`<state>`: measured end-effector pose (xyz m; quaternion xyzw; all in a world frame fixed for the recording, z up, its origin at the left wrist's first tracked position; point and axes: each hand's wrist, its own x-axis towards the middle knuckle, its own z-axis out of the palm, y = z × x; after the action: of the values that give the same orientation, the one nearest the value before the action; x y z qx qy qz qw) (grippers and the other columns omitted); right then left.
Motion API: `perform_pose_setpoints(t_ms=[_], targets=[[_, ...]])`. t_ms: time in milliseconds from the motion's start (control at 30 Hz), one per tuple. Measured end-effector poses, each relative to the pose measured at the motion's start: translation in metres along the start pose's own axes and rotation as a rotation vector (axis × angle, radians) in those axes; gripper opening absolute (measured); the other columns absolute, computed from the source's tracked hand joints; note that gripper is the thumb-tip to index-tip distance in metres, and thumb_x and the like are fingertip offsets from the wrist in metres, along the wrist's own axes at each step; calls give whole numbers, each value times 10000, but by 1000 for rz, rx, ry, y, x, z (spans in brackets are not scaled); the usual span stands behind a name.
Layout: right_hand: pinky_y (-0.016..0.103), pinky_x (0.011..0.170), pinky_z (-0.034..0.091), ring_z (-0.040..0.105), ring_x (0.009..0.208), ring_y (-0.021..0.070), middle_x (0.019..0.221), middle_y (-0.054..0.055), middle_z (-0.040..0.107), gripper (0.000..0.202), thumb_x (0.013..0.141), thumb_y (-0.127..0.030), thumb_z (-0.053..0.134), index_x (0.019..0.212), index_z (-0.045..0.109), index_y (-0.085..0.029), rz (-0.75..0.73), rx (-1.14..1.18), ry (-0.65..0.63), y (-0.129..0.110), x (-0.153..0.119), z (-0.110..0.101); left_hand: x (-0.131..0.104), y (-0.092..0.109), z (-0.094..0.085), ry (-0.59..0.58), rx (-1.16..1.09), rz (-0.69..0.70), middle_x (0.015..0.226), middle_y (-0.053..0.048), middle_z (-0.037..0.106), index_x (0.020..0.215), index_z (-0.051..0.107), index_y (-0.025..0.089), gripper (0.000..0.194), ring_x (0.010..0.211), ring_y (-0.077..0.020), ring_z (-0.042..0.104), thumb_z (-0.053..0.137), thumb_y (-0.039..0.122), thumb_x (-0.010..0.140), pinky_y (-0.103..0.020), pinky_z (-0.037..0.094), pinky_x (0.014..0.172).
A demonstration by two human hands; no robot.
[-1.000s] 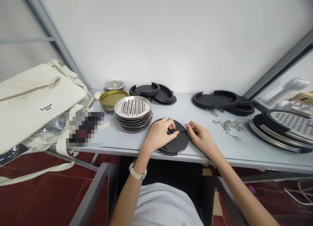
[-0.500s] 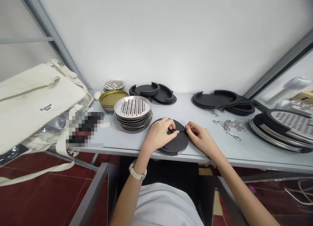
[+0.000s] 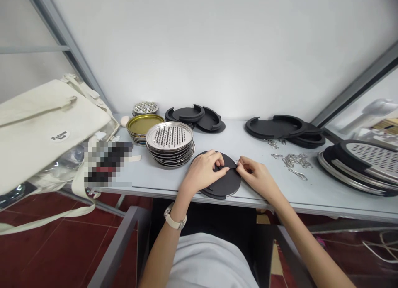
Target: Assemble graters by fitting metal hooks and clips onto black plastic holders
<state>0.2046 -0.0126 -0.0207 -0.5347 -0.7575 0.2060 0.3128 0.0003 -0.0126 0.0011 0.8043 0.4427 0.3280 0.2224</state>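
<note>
A round black disc (image 3: pixel 222 186) lies flat at the front edge of the grey table. My left hand (image 3: pixel 205 167) rests on its upper left part, fingers curled, with a thin black piece near the thumb and fingertips. At the disc's right edge, my right hand (image 3: pixel 253 175) pinches a small metal clip (image 3: pixel 236 162), mostly hidden by the fingertips. The thin black piece runs between the two hands. To the right, several loose metal clips (image 3: pixel 292 160) lie in a small heap.
Metal grater discs (image 3: pixel 169 136) are stacked at left, beside gold-coloured lids (image 3: pixel 145 124). Black ring holders (image 3: pixel 275 127) lie near the wall. More grater discs in black holders (image 3: pixel 367 163) stand at right. A cream bag (image 3: pixel 46 113) covers the far left.
The view has shifted very slightly. My right hand's fingertips have closed in a little over the small clip at the disc's edge; my left hand has hardly moved.
</note>
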Motion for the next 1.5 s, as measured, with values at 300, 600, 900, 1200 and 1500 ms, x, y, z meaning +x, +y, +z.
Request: perform_pose_setpoints(t_ms=[300, 600, 900, 1200, 1500], targets=[[227, 532, 287, 341, 545, 105, 560, -55, 352, 282, 897, -337, 462, 663, 370, -208, 19, 2, 4, 0, -1, 1, 0, -1, 0, -6, -6, 4, 852, 27, 584, 831, 560, 229, 122, 696, -108, 536, 619, 336, 826, -266, 436, 697], [230, 532, 293, 339, 549, 114, 560, -49, 367, 299, 905, -373, 446, 660, 389, -211, 31, 10, 2, -2, -1, 0, -1, -2, 0, 6, -12, 19, 849, 38, 574, 831, 556, 230, 128, 698, -99, 527, 624, 339, 828, -258, 435, 693], [225, 530, 302, 354, 540, 114, 545, -51, 391, 299, 902, -385, 446, 661, 401, -212, 40, 14, 1, -3, 0, 1, 0, -1, 0, -5, -12, 9, 854, 30, 578, 829, 556, 225, 129, 706, -105, 533, 625, 334, 826, -258, 435, 694], [225, 528, 299, 349, 540, 111, 545, -51, 392, 299, 913, -380, 438, 670, 403, -209, 41, 20, -3, -1, 0, 1, 0, -2, 0, -1, -14, 14, 853, 34, 577, 831, 557, 225, 131, 694, -101, 527, 628, 336, 826, -253, 432, 692], [227, 521, 293, 340, 539, 110, 548, -50, 379, 300, 911, -373, 447, 665, 399, -207, 29, 31, 3, -1, 1, 2, 0, -1, 0, -3, -12, 14, 850, 33, 575, 830, 557, 223, 130, 696, -99, 524, 624, 334, 828, -248, 428, 685]])
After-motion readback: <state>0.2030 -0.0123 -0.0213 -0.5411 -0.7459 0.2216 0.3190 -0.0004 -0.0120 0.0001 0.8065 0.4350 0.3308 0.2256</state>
